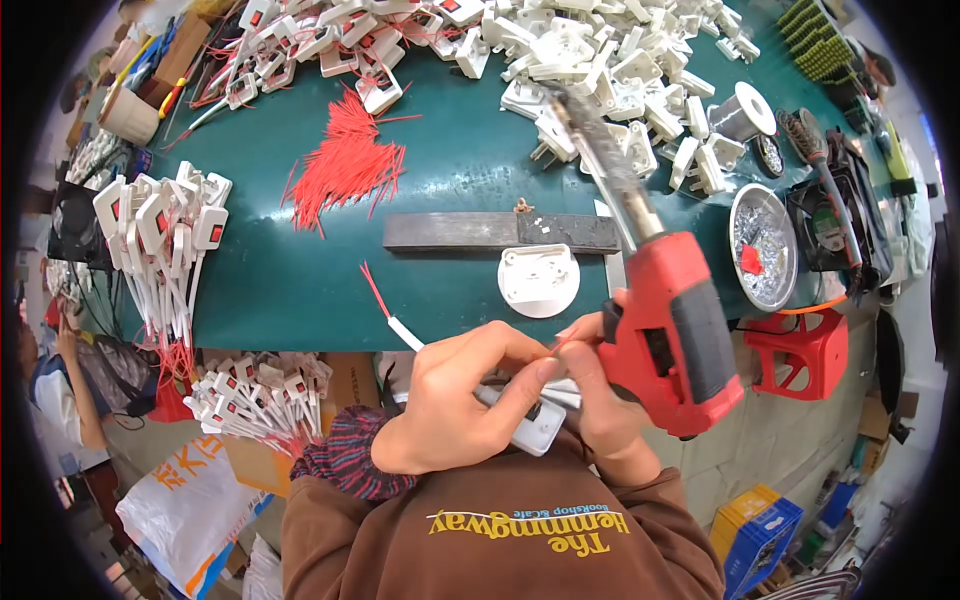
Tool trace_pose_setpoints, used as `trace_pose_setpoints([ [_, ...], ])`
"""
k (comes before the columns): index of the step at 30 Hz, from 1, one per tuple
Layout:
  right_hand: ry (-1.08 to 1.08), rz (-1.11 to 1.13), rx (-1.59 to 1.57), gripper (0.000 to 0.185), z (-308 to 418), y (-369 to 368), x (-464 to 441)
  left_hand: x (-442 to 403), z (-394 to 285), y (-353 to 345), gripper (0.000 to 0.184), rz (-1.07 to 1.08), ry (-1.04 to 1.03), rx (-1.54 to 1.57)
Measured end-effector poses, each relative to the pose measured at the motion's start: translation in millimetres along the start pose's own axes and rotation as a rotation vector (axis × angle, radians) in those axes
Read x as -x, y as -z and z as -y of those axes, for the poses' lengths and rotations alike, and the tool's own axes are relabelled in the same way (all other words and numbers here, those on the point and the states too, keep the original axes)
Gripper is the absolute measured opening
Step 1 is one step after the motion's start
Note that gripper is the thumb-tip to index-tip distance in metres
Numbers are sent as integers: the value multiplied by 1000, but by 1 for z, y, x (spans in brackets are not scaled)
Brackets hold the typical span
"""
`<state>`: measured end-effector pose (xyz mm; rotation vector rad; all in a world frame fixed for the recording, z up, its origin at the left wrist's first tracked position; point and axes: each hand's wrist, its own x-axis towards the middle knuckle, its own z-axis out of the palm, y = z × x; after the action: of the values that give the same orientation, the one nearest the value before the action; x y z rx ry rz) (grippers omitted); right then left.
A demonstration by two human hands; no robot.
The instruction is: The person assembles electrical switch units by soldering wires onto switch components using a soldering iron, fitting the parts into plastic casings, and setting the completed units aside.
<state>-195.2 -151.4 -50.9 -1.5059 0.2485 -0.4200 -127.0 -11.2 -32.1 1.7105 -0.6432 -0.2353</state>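
Fingers of the left hand were curled, thumb and forefinger pressed together, pinching a thin red wire where they met the right hand. The right thumb and forefinger closed on the same spot from the other side. Just below these fingertips, partly covered by the left hand, sat a white switch casing. A white cable stuck out beyond the left fingers, two red strands at its tip.

Against the right fingers stood a red-and-black tool, its long metal shaft slanting forward and left; how it was gripped could not be told. Ahead of the fingers, on the green desk, lay a round white base, then a dark bar just past it. Farther left of the fingers were loose red wires and a bunch of switches; farther forward, a heap of white housings. Well to their right stood a metal dish.
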Motion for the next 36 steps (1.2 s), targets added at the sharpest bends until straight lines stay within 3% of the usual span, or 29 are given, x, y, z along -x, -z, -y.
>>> trace_pose_setpoints([
  [1,58,-54,152,50,-4,9,1,-6,4,4,7,-71,-43,-126],
  [2,196,-135,217,46,-9,18,1,-13,8,8,7,-142,-90,-254],
  [3,146,-216,197,55,-5,28,4,-19,7,9,6,-169,15,-259],
  [4,156,-171,165,68,-1,42,8,-24,10,11,6,-151,59,-246],
  [6,241,-113,182,72,4,58,1,-30,15,8,6,-120,81,-134],
  [10,94,300,63,78,27,121,-3,-38,25,6,8,-96,63,-77],
  [12,9,497,-5,81,32,141,-14,-39,24,10,9,65,160,-66],
  [14,-81,690,-83,84,43,160,-15,-41,26,10,9,74,161,-37],
  [19,-222,294,175,82,60,145,-1,-43,29,7,11,70,159,25],
  [29,-262,325,124,80,75,146,-18,-41,33,1,13,24,136,-11],
  [32,-395,296,55,75,82,144,-21,-40,34,-4,17,-32,109,-4],
  [36,-349,213,219,77,88,135,-21,-41,33,-6,16,-45,96,-15],
])
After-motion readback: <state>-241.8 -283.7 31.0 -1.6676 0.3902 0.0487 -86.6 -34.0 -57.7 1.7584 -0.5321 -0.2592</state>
